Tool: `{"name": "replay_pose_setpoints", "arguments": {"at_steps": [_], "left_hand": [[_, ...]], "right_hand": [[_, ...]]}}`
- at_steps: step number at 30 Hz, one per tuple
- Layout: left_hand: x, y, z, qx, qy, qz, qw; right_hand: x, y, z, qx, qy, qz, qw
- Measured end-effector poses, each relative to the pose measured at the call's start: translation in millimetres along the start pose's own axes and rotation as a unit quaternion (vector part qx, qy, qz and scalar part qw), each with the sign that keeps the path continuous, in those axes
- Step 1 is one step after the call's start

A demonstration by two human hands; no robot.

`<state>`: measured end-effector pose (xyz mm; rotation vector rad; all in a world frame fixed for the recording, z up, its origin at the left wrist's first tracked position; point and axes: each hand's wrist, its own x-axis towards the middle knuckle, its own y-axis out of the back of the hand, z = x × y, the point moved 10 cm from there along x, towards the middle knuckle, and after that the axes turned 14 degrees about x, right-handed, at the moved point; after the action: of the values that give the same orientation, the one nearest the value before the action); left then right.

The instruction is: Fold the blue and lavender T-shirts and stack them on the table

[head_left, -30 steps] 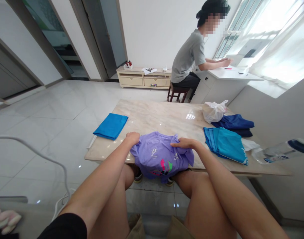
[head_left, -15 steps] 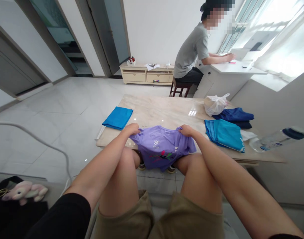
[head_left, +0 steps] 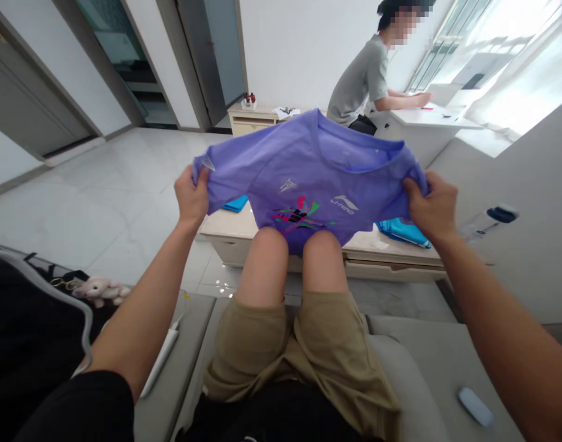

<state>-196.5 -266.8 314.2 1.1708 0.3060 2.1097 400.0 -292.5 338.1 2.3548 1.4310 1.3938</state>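
A purple T-shirt (head_left: 272, 178) with a white logo and a colourful print is stretched out in front of me, above my knees. My left hand (head_left: 192, 195) is closed round the end of one sleeve. On the other side, my right hand (head_left: 432, 205) grips the shirt near the shoulder and the far sleeve, thumb on the front. The neck opening faces up and away from me. Behind the shirt, the coffee table (head_left: 235, 228) is mostly hidden. Parts of a blue folded cloth (head_left: 236, 204) and a folded blue garment (head_left: 405, 233) show past its edges.
A clear bottle with a dark lid (head_left: 490, 222) stands at the table's right. A person in grey (head_left: 359, 80) sits at a white desk (head_left: 428, 116). On the sofa lie a pink plush toy (head_left: 101, 290), a white device (head_left: 161, 359) and a pale blue oval object (head_left: 475, 405).
Both hands have risen and moved apart, lifting the purple T-shirt from low between the knees and spreading it wide. My knees have come closer together, and the view has shifted.
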Motion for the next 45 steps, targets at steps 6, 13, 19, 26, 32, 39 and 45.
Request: {"name": "replay_pose_setpoints", "arguments": {"at_steps": [6,13,19,26,32,39,45], "left_hand": [[-61.4,-17.4,-32.0,-0.037,0.096,-0.107,0.989],[-19.2,79.9,-2.2,-0.073,0.017,0.105,0.992],[-63.0,53.8,-34.5,-0.021,0.115,0.011,0.993],[22.2,138.7,-14.1,-0.041,0.096,0.209,0.972],[-72.8,109.1,-39.1,-0.039,0.199,0.14,0.969],[-76.4,105.6,-54.2,-0.057,0.211,0.187,0.958],[-39.6,86.2,-24.8,-0.053,0.136,0.168,0.975]], "right_hand": [[-74.3,-26.1,22.6,0.059,-0.084,-0.051,0.993],[-42.3,49.0,-28.5,0.059,-0.008,0.158,0.986],[-78.4,2.0,-15.3,-0.019,-0.079,0.062,0.995],[13.6,60.6,-98.1,-0.055,0.063,0.087,0.993],[-55.7,37.0,-78.1,0.0,-0.025,0.135,0.99],[-35.0,67.5,-67.1,0.016,0.025,0.163,0.986],[9.4,67.4,-71.1,0.036,0.06,0.167,0.983]]}}
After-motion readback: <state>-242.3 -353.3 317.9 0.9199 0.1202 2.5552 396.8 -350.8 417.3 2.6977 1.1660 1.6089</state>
